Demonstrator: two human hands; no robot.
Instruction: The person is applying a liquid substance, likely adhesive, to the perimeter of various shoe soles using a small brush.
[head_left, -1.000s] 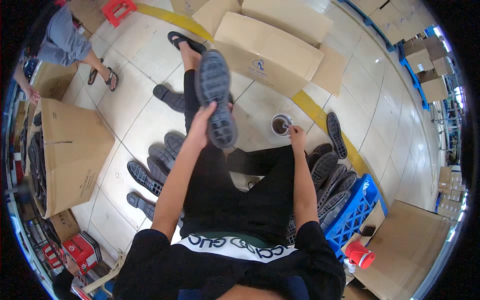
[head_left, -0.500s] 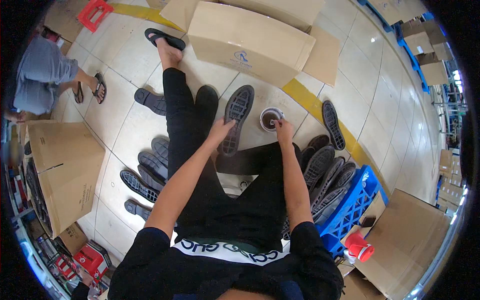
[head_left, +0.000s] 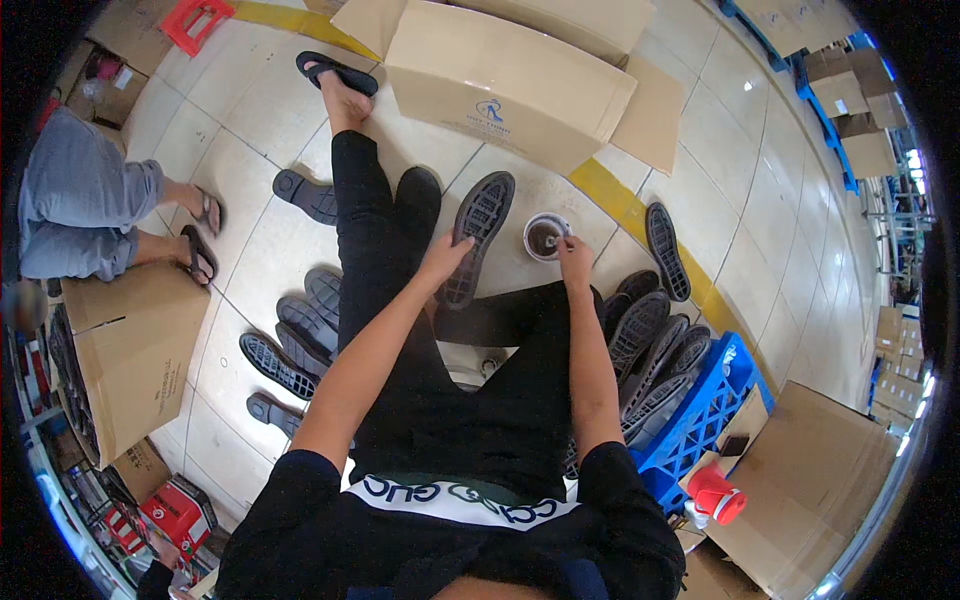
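My left hand (head_left: 443, 262) grips a black shoe sole (head_left: 484, 208) by its side, thumb on top, its ribbed, hollow-celled face turned up. Just to the right, my right hand (head_left: 575, 260) is closed at the rim of a small white tub (head_left: 527, 245) with brown contents. From its fingers a thin tool with a pale end dips into the tub; its kind is too small to make out. Another dark sole (head_left: 418, 200) lies beside my left leg, partly covered by it. A single sole (head_left: 667, 250) rests on the floor to the right.
More soles stand in a row (head_left: 640, 330) by a blue plastic crate (head_left: 705, 410), and others (head_left: 275, 365) lie left of my leg. An open cardboard box (head_left: 510, 80) stands ahead. At left, a person in grey trousers (head_left: 90, 200) is beside another box (head_left: 130, 350).
The person at the left has stepped closer, toward the box there. My hands keep nearly the same places, the left on the sole and the right at the tub.
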